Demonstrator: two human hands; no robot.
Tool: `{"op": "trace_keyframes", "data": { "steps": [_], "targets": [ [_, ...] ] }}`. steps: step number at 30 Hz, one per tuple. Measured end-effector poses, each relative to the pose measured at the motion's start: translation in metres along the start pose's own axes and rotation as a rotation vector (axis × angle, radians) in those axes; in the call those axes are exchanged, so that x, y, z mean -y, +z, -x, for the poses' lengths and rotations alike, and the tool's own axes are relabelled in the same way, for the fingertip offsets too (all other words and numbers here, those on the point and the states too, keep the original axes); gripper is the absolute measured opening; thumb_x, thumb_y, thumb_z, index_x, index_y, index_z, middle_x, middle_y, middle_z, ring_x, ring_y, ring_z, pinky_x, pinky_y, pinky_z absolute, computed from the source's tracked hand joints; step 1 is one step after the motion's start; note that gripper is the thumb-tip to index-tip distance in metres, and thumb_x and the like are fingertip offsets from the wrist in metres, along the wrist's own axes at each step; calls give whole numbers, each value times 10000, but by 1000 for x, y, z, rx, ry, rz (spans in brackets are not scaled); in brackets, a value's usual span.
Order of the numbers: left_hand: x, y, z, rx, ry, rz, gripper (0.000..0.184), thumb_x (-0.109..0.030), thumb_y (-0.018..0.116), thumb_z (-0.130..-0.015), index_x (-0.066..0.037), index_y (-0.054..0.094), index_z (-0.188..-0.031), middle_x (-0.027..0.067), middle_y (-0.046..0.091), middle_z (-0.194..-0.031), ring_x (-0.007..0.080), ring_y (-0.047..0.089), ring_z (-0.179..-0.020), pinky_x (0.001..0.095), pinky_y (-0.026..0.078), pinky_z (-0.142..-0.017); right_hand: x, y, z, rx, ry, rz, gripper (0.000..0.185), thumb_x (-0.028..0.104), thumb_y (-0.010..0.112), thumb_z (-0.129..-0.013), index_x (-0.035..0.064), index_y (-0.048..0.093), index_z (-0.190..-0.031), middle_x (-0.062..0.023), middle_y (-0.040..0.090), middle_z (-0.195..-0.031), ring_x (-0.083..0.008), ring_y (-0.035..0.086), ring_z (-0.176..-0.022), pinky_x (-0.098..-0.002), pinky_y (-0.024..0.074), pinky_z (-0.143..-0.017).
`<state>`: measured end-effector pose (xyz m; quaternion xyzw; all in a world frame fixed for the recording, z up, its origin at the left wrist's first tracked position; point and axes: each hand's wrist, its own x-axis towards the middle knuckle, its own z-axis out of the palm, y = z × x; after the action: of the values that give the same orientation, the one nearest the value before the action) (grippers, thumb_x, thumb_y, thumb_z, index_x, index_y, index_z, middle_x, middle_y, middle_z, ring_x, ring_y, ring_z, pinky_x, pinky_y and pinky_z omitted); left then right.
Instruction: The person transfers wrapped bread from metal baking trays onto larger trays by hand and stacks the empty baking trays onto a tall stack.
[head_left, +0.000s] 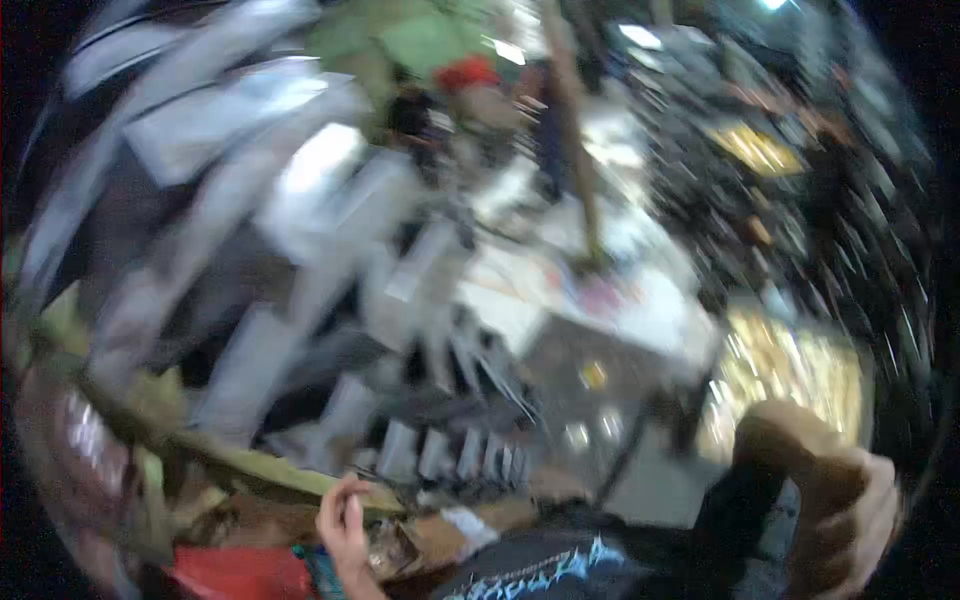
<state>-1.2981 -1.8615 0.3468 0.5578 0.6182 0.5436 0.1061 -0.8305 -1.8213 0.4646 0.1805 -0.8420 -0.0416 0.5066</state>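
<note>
Motion blur smears the whole head view. My left hand [345,525] is low, left of my dark shirt [560,572] with its light-blue print. Its fingers look loosely bent and apart, and nothing shows in them. Close to that hand are a brown cardboard piece [430,545] and a red object [243,574]. On the lower right, my right arm is bent, with my right hand [862,505] near the frame's edge. Its fingers are too smeared to make out, and I see no object in it.
Grey metal structures [250,370] fill the left, with a yellowish rail [255,468] below. A white-topped table [505,295] stands ahead beside a brown post [572,140]. Yellowish pieces [785,370] lie grouped at right. A person in red headwear [468,75] is farther back.
</note>
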Motion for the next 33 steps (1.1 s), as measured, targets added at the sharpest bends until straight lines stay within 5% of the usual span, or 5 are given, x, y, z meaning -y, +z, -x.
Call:
{"op": "trace_keyframes", "data": {
  "steps": [9,14,21,24,33],
  "targets": [
    [254,201,198,761,-732,-40,261,-272,534,-913,-30,607,-978,74,622,-891,142,573,-742,280,443,-611,185,-6,16,-212,231,158,232,250,527,-903,105,593,-1072,-20,599,-708,-102,505,-480,-214,391,-414],
    [217,209,362,1454,-964,-386,318,-315,485,-906,-29,623,-924,110,625,-870,230,623,-748,333,481,-605,337,-45,44,-28,662,-303,261,125,446,-868,-94,589,-871,-196,597,-810,-358,581,-670,-433,516,-707],
    [234,270,453,1724,-929,-622,297,-298,503,-880,-16,594,-860,99,544,-704,238,565,-610,339,448,-514,494,-135,194,-1227,1951,508,258,97,665,-777,37,600,-1020,-53,621,-972,-174,601,-898,-291,492,-754],
    [208,380,478,1557,-1067,-519,291,-291,510,-869,-11,582,-832,95,509,-634,242,540,-550,341,433,-476,672,-187,384,-2575,1234,901,516,446,636,-832,43,514,-1131,-76,581,-956,-205,569,-829,-360,514,-725],
    [-217,608,519,1398,-315,166,300,-220,512,-922,19,569,-1095,112,621,-1023,198,579,-915,302,451,-793,874,-291,609,-3020,671,1363,444,400,586,-834,110,489,-1155,-151,553,-1067,-349,556,-965,-508,471,-825]
  ]
}}
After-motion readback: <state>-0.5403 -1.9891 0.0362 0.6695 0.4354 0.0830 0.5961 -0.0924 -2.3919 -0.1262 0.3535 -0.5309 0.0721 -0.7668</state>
